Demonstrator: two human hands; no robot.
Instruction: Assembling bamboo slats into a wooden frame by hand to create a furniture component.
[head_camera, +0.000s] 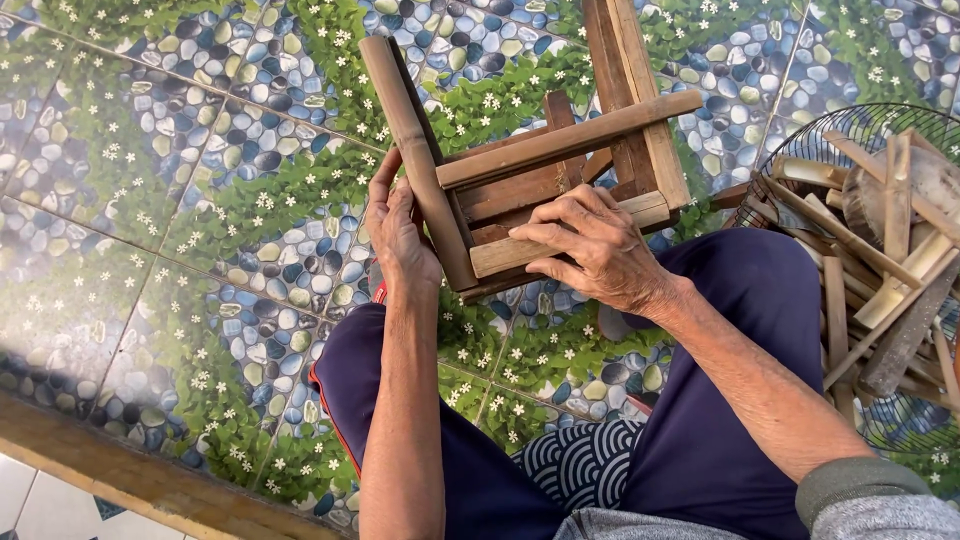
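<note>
Over the pebble-patterned floor (150, 180), a part-built bamboo stool frame (540, 170) sits at twelve o'clock, several rails already joined, with loose sticks (880, 260) waiting at three o'clock, left hand (398, 235) curled round a leg, right hand (590, 245) gripping a rail.

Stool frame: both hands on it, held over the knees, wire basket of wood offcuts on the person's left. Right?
One slip: the basket of offcuts sits on the person's right, not left, as the head view shows. The rest holds: left hand and right hand are both on the stool frame, held over the knees.
</note>
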